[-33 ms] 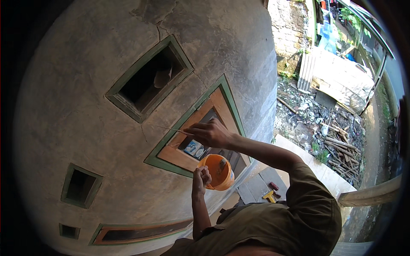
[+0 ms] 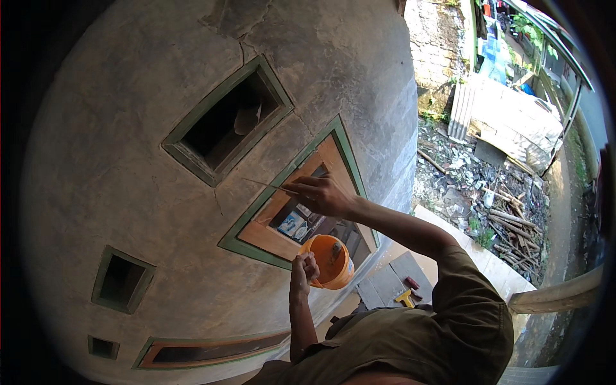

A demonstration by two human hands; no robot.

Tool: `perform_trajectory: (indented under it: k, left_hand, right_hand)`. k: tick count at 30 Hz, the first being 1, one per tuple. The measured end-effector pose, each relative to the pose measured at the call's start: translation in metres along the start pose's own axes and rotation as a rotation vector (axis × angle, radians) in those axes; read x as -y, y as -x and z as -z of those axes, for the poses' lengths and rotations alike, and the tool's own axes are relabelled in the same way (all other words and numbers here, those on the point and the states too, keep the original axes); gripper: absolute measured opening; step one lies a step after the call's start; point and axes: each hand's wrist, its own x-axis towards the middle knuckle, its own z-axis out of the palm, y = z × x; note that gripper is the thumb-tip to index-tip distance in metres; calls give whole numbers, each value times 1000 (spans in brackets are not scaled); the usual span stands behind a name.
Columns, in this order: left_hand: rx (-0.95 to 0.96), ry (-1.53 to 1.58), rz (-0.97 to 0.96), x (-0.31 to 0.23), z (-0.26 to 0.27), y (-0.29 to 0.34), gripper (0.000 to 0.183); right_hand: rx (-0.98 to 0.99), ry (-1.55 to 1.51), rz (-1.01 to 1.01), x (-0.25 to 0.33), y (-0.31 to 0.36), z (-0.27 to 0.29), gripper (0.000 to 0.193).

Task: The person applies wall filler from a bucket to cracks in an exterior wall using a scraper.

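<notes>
My left hand (image 2: 303, 273) is closed on the edge of an orange bucket (image 2: 340, 280), holding it up in front of the wall. A greyish lump or tool shows inside the bucket; its kind is unclear. My right hand (image 2: 324, 194) is raised above the bucket, fingers closed round a long thin tool (image 2: 264, 185). Edge-on, the tool looks like a narrow strip pointing left at the grey plastered wall (image 2: 173, 218). Its tip is near a crack below the lower corner of a green-framed vent opening (image 2: 224, 119); I cannot tell whether it touches.
A green-framed window (image 2: 253, 251) lies behind my hands. On grey boards (image 2: 382, 282) below sit a yellow tool (image 2: 404, 298) and a dark red object (image 2: 412, 282). Rubble and a stack of sticks (image 2: 513, 234) lie right, beyond a pale ledge (image 2: 475, 253).
My right hand and the thin tool have shifted slightly right, and the tool's tip is a little higher. The bucket in my left hand has moved very slightly right and down.
</notes>
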Motion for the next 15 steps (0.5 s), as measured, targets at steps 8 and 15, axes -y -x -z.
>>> perform_trajectory:
  k: [8,15]
  left_hand:
    - [86,31,30,-2,-14,-8,23]
    - [115,24,8,-14,-23,-7,22]
  right_hand:
    - [-452,114,-476,-55,-142,116,28]
    - [-430,490,-381,-108,-241,135,34]
